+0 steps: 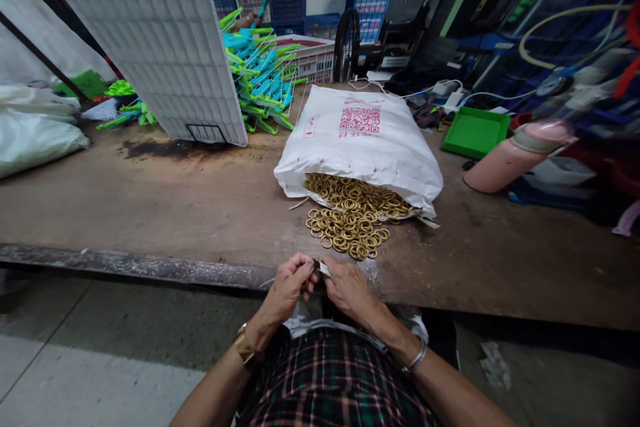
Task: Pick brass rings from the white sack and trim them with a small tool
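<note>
Left hand (290, 280) and right hand (349, 285) together, pinching a small dark-and-pale piece (324, 269) at the counter's (200, 220) near edge. Probably light, stiff, easily dropped; best gripped by its ends. Gold-coloured rings (350, 232) lie beyond.

Dim light reaches your table (175, 210), where the white sack (360, 143) stands out bright. Below its front edge, your floor (125, 347) drops into shadow. The small piece (323, 269) in your fingers (303, 272) lacks crisp detail; toward the right edge, the bottle (507, 160) looks blurred and stretched.
</note>
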### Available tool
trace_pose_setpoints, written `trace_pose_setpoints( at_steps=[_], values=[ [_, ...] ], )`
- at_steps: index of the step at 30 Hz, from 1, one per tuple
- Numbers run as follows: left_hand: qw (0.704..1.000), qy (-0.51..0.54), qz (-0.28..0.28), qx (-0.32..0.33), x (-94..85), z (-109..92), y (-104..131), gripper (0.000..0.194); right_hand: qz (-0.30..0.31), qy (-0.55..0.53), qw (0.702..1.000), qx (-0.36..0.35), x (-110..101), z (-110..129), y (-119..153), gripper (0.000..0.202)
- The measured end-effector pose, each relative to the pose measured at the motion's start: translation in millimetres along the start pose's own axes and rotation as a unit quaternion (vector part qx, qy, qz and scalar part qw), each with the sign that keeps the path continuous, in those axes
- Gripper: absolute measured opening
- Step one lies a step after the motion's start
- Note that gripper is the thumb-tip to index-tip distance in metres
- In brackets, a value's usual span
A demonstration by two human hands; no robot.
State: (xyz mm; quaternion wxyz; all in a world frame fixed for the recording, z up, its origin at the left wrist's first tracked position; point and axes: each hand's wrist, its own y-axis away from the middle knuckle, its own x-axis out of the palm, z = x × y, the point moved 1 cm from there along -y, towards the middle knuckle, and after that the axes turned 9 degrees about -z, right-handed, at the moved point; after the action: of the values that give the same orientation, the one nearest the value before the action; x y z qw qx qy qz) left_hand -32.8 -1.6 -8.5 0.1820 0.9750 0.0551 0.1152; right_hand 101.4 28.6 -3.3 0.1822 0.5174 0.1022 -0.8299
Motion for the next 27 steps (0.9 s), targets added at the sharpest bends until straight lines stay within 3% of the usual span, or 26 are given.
trace_pose_setpoints(
  at_steps=[10,17,21,24,27],
  values=[
    [1.000,-0.006,0.000,0.027,-2.0,3,4,0.033,0.042,0.052,0.998,-0.019,-3,1,-5,0.023],
    [0.986,0.150,0.072,-0.011,-5.4,-18,26,0.023,0.022,0.072,0.997,-0.013,2,0,-16,0.023],
    [0.975,0.216,0.039,-0.039,-11.9,-25,25,0.024,-0.034,0.089,0.995,0.005,-4,10,-27,0.025],
    [0.972,0.232,0.005,-0.047,-18.9,-20,19,0.025,-0.080,0.122,0.989,0.015,-11,14,-41,0.025],
    [0.966,0.251,-0.003,-0.056,-24.0,-15,16,0.023,-0.087,0.159,0.983,0.023,-13,15,-55,0.027]
  ],
)
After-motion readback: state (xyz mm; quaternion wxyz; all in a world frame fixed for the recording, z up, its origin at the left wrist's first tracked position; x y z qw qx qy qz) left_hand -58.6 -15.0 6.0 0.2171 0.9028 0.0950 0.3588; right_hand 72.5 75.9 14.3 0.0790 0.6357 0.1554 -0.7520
